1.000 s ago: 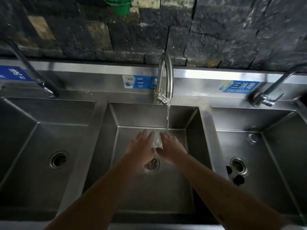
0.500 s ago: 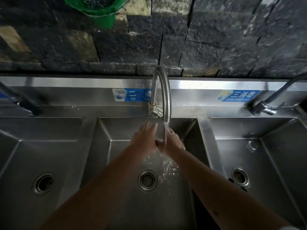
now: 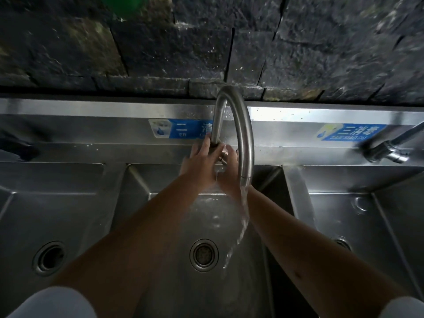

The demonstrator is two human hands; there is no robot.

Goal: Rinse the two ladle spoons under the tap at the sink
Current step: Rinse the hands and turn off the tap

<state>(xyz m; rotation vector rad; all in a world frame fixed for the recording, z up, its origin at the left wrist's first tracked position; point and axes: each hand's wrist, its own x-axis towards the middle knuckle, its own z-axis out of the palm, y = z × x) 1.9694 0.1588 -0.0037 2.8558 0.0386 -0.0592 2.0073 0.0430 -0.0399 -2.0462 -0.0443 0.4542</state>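
No ladle spoon is in view. Both my hands are up at the foot of the middle gooseneck tap point(image 3: 243, 134). My left hand point(image 3: 200, 162) lies with its fingers stretched against the tap's upright stem. My right hand point(image 3: 229, 173) sits just right of it, partly behind the spout, with its fingers around the small tap handle point(image 3: 223, 154). Water point(image 3: 244, 216) runs from the spout past my right wrist into the middle basin point(image 3: 160, 216) and lands near its drain point(image 3: 203, 254).
The steel sink has three basins: a left basin with a drain point(image 3: 48, 258) and a right basin point(image 3: 358, 226) with its own tap point(image 3: 387, 150). Blue labels point(image 3: 351, 131) are stuck on the steel backsplash. A dark stone wall rises behind, with a green object point(image 3: 125, 5) at the top.
My hands have left the water stream and moved up and back to the tap's foot. The view has come closer to the sink. The water still runs.
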